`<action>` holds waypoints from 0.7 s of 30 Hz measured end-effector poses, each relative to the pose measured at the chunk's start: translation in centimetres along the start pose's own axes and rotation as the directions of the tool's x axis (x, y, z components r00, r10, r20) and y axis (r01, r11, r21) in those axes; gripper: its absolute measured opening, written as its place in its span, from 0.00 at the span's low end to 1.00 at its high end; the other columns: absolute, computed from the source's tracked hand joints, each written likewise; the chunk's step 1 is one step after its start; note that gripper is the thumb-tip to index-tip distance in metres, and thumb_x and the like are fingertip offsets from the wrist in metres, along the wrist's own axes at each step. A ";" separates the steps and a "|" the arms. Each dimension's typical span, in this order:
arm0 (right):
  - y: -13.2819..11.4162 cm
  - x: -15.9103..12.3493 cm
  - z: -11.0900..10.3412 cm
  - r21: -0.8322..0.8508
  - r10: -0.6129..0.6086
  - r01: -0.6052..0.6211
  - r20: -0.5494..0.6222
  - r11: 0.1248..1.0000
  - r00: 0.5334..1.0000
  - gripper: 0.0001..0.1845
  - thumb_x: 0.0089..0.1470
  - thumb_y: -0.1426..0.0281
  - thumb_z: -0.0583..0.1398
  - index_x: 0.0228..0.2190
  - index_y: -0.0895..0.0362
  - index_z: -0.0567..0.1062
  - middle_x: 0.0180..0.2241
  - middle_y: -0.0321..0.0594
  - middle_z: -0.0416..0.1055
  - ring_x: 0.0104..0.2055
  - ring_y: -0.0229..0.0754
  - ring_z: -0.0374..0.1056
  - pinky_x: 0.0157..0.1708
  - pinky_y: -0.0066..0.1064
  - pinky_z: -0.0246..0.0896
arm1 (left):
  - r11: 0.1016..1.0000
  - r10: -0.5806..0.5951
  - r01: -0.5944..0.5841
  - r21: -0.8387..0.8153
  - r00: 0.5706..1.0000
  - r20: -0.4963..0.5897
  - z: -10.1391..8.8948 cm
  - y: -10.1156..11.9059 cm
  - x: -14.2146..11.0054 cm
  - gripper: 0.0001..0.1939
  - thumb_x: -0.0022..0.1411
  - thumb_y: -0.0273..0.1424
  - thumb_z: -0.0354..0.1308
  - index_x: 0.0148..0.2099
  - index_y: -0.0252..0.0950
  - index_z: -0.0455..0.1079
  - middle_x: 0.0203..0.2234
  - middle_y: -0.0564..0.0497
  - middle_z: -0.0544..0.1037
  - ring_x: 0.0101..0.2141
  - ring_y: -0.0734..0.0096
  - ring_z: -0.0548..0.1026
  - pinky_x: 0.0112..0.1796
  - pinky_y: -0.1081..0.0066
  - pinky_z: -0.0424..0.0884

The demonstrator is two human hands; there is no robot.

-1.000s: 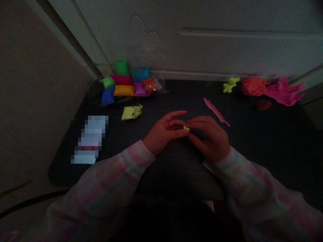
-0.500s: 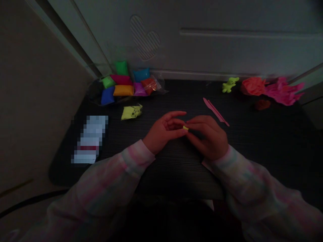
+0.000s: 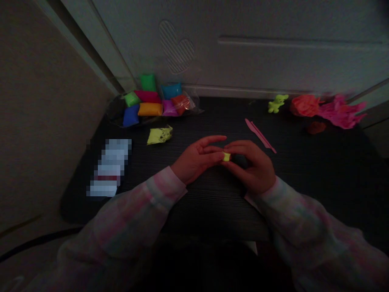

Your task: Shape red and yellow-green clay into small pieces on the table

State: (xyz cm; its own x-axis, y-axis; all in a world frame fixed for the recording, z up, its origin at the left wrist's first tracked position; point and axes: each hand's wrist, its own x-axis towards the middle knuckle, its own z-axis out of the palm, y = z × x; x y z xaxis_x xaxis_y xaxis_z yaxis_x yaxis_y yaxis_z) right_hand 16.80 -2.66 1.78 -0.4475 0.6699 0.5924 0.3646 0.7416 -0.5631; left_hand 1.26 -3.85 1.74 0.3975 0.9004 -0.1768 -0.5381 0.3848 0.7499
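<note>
A small lump of yellow modelling clay (image 3: 226, 156) is pinched between my two hands above the dark table (image 3: 209, 202). My left hand (image 3: 197, 160) presses it from the left with thumb and fingers, its index finger stretched out above. From the other side my right hand (image 3: 253, 166) grips the same lump with its fingertips. Beyond the hands, to the right, lie pink modelling tools (image 3: 259, 136), one shaped like a knife. A yellow clay bear (image 3: 276, 104) sits near the back edge. To the left lies an opened yellow packet (image 3: 159, 135).
Several coloured clay packets (image 3: 150, 109) lie in a clear plastic bag at the back left. A phone-like slab (image 3: 111, 168), blurred out, is at the left. Crumpled orange (image 3: 305, 105) and pink material (image 3: 343, 111) and a reddish-brown lump (image 3: 316, 128) lie at the back right. A white panel (image 3: 258, 65) stands behind.
More of the yellow clay now shows between my fingertips. My right hand's fingers have shifted, opening a gap between thumb and index finger. The view has moved slightly.
</note>
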 end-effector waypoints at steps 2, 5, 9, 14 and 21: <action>0.0 0.0 0.0 -0.052 -0.026 0.026 -0.001 0.998 1.000 0.11 0.43 0.72 0.59 0.34 0.55 0.68 0.32 0.41 0.68 0.36 0.40 0.65 0.35 0.36 0.62 | 0.998 0.034 -0.032 0.051 0.999 -0.034 -0.1 -0.2 0.1 0.20 0.43 0.22 0.59 0.41 0.36 0.65 0.25 0.56 0.74 0.28 0.78 0.72 0.37 0.72 0.64; -0.1 0.0 0.1 -0.115 -0.063 0.062 -0.006 0.991 0.998 0.11 0.43 0.73 0.58 0.33 0.56 0.68 0.31 0.41 0.68 0.35 0.40 0.65 0.34 0.36 0.62 | 0.992 0.070 -0.062 0.114 0.995 -0.070 -0.3 -0.3 0.3 0.19 0.42 0.21 0.60 0.40 0.35 0.65 0.24 0.57 0.74 0.27 0.80 0.71 0.36 0.73 0.64; -0.1 0.0 0.1 -0.110 -0.039 0.037 -0.020 0.993 0.999 0.09 0.44 0.73 0.58 0.32 0.55 0.69 0.31 0.40 0.69 0.35 0.40 0.65 0.34 0.35 0.62 | 0.996 0.047 -0.041 0.081 0.996 -0.071 -0.1 -0.2 0.2 0.18 0.44 0.22 0.59 0.40 0.35 0.65 0.24 0.56 0.74 0.27 0.80 0.71 0.36 0.73 0.64; -0.1 0.0 0.2 -0.044 -0.003 0.002 -0.023 0.999 1.000 0.08 0.44 0.71 0.58 0.32 0.55 0.69 0.31 0.39 0.69 0.34 0.40 0.65 0.33 0.35 0.62 | 0.999 0.000 0.003 0.052 0.998 -0.058 0.1 -0.2 0.0 0.18 0.44 0.23 0.59 0.41 0.36 0.64 0.25 0.56 0.75 0.29 0.78 0.72 0.37 0.71 0.63; 0.1 0.0 0.1 -0.108 -0.027 0.028 0.012 0.994 1.000 0.08 0.45 0.72 0.57 0.32 0.55 0.69 0.30 0.40 0.69 0.34 0.40 0.65 0.33 0.35 0.62 | 0.986 0.018 -0.006 0.164 0.997 -0.069 -0.4 -0.2 0.2 0.18 0.44 0.23 0.60 0.41 0.35 0.65 0.24 0.56 0.75 0.28 0.78 0.72 0.38 0.71 0.63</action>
State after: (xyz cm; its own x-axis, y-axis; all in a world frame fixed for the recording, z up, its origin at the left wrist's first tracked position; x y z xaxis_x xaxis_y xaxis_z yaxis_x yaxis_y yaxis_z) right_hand 16.73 -2.60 1.70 -0.4671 0.6490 0.6005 0.4375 0.7598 -0.4809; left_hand 1.17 -3.65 1.32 0.3359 0.9189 -0.2069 -0.4112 0.3407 0.8455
